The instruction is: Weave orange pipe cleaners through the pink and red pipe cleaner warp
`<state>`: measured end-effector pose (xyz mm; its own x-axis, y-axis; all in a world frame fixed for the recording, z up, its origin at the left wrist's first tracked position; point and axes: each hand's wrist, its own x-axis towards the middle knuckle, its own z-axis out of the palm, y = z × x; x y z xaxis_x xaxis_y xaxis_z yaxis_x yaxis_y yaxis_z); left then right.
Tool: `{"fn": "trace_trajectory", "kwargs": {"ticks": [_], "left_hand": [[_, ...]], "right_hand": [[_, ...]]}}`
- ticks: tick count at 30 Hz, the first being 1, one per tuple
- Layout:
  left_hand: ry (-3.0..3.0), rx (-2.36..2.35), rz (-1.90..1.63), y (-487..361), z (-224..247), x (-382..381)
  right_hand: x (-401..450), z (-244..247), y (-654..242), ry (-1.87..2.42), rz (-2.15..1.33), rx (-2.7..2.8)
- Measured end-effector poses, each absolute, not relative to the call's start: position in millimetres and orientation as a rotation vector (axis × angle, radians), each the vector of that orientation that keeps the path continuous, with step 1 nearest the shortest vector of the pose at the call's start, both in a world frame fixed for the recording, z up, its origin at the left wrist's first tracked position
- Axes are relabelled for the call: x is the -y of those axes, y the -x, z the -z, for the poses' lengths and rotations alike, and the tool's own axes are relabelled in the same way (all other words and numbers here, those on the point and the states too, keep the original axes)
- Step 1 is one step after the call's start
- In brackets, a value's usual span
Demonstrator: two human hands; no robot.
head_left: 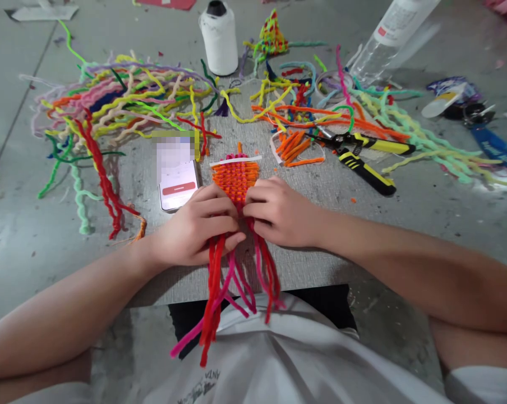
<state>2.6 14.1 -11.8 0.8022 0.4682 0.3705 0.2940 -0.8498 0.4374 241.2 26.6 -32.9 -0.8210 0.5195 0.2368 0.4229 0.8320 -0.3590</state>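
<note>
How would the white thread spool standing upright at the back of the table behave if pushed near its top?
The white thread spool stands on end and is taller than wide, so a high push would probably tip it. Once down, its round body would likely roll. It looks fully wound, so probably fairly solid for its size; a low push might slide it on the grey tabletop.

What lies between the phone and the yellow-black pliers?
In the head view, the orange-pink woven piece lies between the phone and pliers, held by both hands.

Weave (235, 178) orange and pink, checked; its tails (220, 292) red and pink; cutters (365, 160) yellow-black striped; spool (219, 40) white; board (304, 224) grey.
</note>
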Motion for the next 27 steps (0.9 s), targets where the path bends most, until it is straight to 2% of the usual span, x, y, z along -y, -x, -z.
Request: {"fn": "trace_trajectory", "kwargs": {"ticks": [17,27], "left_hand": [[-2.636,-0.551,-0.718,-4.5,12.1,-13.4],[-2.622,-0.573,-0.734,-5.1,11.4,-14.0]], "right_hand": [[-23.9,31.1,-233.4,0.749,-0.425,2.665],[-23.7,30.6,-233.1,0.764,-0.306,2.733]]}}
